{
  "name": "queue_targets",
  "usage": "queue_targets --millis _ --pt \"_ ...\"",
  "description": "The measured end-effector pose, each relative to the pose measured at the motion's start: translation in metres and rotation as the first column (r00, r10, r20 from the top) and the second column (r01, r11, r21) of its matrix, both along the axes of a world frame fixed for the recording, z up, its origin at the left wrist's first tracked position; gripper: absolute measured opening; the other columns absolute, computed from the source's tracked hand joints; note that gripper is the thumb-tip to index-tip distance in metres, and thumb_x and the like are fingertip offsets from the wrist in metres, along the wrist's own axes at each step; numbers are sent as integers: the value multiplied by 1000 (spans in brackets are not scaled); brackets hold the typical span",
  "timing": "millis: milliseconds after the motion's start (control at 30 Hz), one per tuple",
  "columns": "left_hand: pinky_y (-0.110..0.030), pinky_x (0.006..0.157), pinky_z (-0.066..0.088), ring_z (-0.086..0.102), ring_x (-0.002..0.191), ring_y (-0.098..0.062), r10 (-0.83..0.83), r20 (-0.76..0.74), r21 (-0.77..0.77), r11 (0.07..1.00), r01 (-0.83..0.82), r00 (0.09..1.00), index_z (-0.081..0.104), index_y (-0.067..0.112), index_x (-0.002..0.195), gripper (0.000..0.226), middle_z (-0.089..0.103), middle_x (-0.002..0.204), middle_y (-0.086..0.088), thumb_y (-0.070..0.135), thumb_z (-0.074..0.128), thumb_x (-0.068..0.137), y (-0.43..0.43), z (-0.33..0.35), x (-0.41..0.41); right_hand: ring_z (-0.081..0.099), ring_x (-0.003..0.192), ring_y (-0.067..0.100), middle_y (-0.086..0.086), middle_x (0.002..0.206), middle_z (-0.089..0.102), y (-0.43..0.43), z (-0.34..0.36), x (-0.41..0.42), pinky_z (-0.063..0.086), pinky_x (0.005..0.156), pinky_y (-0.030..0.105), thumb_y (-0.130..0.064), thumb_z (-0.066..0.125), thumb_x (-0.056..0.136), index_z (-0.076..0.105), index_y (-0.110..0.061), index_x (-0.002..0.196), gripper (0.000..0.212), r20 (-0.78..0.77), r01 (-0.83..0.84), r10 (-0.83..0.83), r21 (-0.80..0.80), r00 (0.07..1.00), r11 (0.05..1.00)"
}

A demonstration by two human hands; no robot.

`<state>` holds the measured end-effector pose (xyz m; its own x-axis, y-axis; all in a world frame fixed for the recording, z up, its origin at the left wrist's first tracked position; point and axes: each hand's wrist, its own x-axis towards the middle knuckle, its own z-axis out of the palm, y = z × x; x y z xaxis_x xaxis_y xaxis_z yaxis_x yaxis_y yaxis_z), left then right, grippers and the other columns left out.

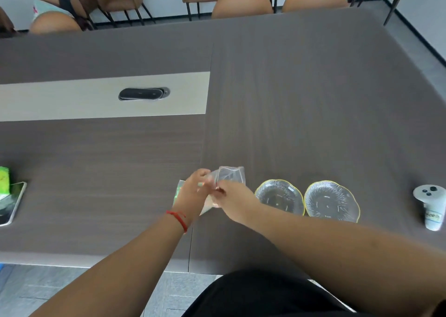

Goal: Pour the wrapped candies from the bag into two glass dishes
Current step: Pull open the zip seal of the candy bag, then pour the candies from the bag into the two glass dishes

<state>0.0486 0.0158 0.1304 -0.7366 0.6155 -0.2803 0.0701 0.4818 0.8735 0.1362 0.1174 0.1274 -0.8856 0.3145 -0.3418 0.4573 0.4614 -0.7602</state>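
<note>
A clear plastic bag (230, 175) is held just above the dark wooden table (313, 111), near its front edge. My left hand (193, 188) grips the bag's left side and my right hand (231, 198) pinches its top edge; both hide most of the bag. Green wrapped candies (178, 191) show at the bag's lower left, behind my left hand. Two clear glass dishes with gold scalloped rims stand side by side to the right of my hands: the nearer dish (278, 197) and the farther right dish (331, 201). Both hold nothing.
A white controller (430, 205) stands at the table's right edge. On the left edge lie a phone (12, 203) and a green packet (4, 179). A black cable hatch (143, 94) sits in a pale strip mid-table. Brown chairs (242, 3) line the far side.
</note>
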Motion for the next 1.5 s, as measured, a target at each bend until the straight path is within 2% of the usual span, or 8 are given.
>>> queue_targets --millis 300,467,600,767,933,1100,1267,1500 --pt "-41 94 46 57 112 -34 164 -13 -517 843 -147 986 44 29 135 46 57 132 -11 32 46 90 -79 -100 17 62 64 6 0 72 68 2 67 -33 50 66 17 -26 57 91 57 -19 62 30 -78 -50 39 -147 996 988" --pt "-43 91 51 64 96 -24 144 243 -301 951 -67 959 65 26 96 26 70 98 -1 40 43 94 -62 -86 52 53 46 -3 -5 63 67 15 86 -23 42 62 15 -20 55 92 58 -20 53 39 -137 -5 -22 -192 990 981" --pt "-33 77 54 67 97 -18 9 113 -231 973 17 994 49 27 121 68 67 106 8 76 39 75 -57 -92 83 50 43 -2 -6 57 63 25 102 -10 41 55 13 -18 51 91 60 -12 59 34 -132 65 -87 -165 987 984" --pt "-29 74 47 67 91 -23 48 -24 -395 917 -53 999 49 28 130 40 70 99 0 21 46 91 -59 -94 92 60 65 9 -7 60 65 42 101 6 54 74 29 -18 54 84 63 -7 57 31 -112 198 -220 -182 969 963" --pt "-36 78 50 62 84 -28 56 -94 -422 902 -90 994 49 39 79 24 67 87 -3 19 47 92 -59 -81 56 51 50 8 6 70 70 81 93 35 42 58 23 -15 55 87 57 -13 55 32 -4 331 -339 -210 941 920" --pt "-34 94 45 57 119 -25 -218 51 -529 822 212 975 33 29 137 71 57 127 -5 47 66 78 -32 -82 53 50 45 8 3 67 67 80 88 42 42 53 18 -15 55 93 61 -6 79 17 66 283 -279 -376 958 883" --pt "-48 97 43 51 121 -36 96 -41 -500 860 -103 995 11 26 148 81 49 134 -16 33 61 85 16 -87 70 53 54 18 -2 56 64 79 107 39 39 46 17 -17 56 93 61 -5 76 21 -23 192 -211 -337 977 922" --pt "-41 67 55 67 77 -31 67 -42 -378 923 -78 997 62 25 99 25 70 86 -7 11 45 87 14 -86 53 70 69 17 -3 67 66 98 114 48 48 50 15 -18 57 95 60 -11 81 16 -44 234 -271 -387 962 892"
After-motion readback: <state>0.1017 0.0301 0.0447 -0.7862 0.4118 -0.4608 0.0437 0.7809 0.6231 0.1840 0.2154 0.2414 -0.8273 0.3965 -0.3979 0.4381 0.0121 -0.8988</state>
